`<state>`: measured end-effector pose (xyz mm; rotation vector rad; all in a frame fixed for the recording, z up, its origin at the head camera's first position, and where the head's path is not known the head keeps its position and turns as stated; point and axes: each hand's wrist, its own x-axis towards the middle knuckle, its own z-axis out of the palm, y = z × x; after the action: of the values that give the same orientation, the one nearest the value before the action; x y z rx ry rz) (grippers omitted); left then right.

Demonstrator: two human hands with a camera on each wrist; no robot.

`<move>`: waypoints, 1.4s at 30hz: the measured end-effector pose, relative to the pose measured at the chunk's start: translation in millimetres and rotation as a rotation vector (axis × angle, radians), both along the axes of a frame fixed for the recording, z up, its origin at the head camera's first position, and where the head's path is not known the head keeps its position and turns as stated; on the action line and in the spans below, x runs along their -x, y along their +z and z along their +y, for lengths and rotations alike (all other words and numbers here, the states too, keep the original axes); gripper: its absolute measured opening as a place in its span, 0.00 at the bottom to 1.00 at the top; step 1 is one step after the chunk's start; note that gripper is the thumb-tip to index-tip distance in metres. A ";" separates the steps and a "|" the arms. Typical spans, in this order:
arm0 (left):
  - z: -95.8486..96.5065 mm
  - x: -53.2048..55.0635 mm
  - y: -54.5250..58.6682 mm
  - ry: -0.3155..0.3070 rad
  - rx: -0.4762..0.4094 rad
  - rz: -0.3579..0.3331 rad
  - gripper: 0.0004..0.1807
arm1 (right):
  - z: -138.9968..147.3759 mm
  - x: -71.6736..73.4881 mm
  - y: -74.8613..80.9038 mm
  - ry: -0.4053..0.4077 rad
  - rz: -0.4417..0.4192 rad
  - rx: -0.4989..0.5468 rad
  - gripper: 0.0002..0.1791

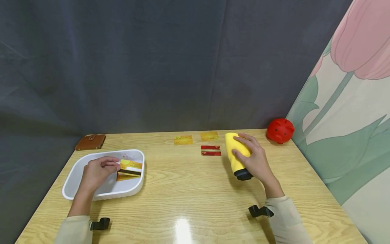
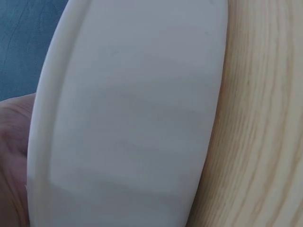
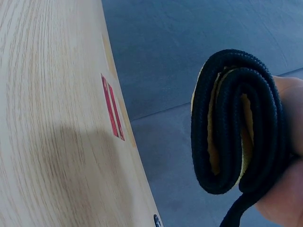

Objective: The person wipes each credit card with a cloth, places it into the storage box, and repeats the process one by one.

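In the head view my left hand reaches into a white plastic basin and pinches the left edge of a yellow bank card with a black stripe. Beneath that card lies another orange-yellow card. Part of the palm shows behind the basin's wall in the left wrist view. Raised over the table's right side, my right hand grips a rolled yellow cloth with black edging. Its coiled black end, with a strap hanging down, faces the right wrist camera.
Two yellow cards and a red card with a pale stripe lie at the table's back. A brown wallet sits at the back left, a red piggy bank at the back right. A dark curtain hangs behind.
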<state>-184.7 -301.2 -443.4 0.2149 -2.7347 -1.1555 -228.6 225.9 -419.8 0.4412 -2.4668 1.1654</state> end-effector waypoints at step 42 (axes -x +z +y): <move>34.5 -0.4 27.4 -0.223 -0.012 0.063 0.13 | 7.8 1.7 2.8 -0.006 0.008 0.029 0.24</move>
<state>-184.3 -266.7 -416.0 -0.1274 -2.7503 -1.2090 -230.3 233.6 -417.0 0.4286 -2.4391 1.1935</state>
